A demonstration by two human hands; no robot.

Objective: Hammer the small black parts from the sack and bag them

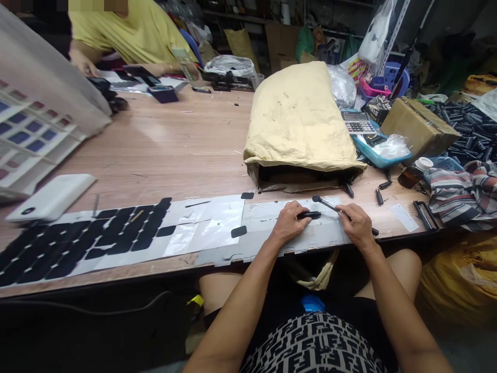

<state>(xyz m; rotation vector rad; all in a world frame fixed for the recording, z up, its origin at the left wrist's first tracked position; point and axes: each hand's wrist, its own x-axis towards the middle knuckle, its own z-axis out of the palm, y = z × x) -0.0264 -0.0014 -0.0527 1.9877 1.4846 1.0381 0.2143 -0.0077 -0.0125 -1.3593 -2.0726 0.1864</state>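
A: Where is the black piece [311,214]?

B: In the left hand [288,223], over a pale board [252,243] at the near edge of a tabletop [209,134], a sack [298,114] gaping just beyond. Whether it touches the board, the view does not tell.

A: And the fingers?

B: Those of the left pinch the piece near one end, its free end jutting toward the right hand [359,225], whose fingers are closed around the shaft of a round-headed tool [328,203].

A: How would the two handle?

B: The piece looks light, stiff and perhaps slippery, so a pinch well back from the free end seems best. The tool, likely metal and heavier at its head, appears sturdy and suits a firm grip along the shaft
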